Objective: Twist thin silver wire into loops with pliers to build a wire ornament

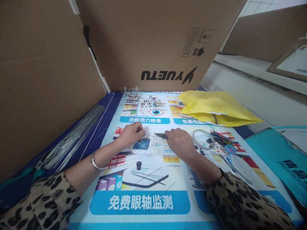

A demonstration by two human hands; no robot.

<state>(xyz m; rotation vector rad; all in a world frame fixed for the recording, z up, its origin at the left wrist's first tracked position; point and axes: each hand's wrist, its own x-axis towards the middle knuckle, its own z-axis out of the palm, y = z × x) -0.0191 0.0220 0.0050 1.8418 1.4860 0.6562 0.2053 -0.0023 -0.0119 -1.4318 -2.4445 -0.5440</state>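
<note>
Thin pale wire (151, 143), bent into loops, lies over the printed sheet between my hands. My left hand (133, 133) is closed, thumb and fingers pinched at the left end of the loops. Dark-tipped pliers (161, 135) are held in my right hand (179, 142), their jaws pointing left at the wire. Whether the jaws grip the wire is too small to tell. To the right of my right hand, a roll of clear tape (203, 139) rests on the sheet, with coloured wires (222, 137) beside it.
Cardboard panels (148, 41) stand at the back and left. A bundle of straight wires (76, 137) lies left. Tangled wire (153, 101) is farther back. A yellow bag (216, 107), metal tools (233, 167) and a teal bag (278, 159) are on the right.
</note>
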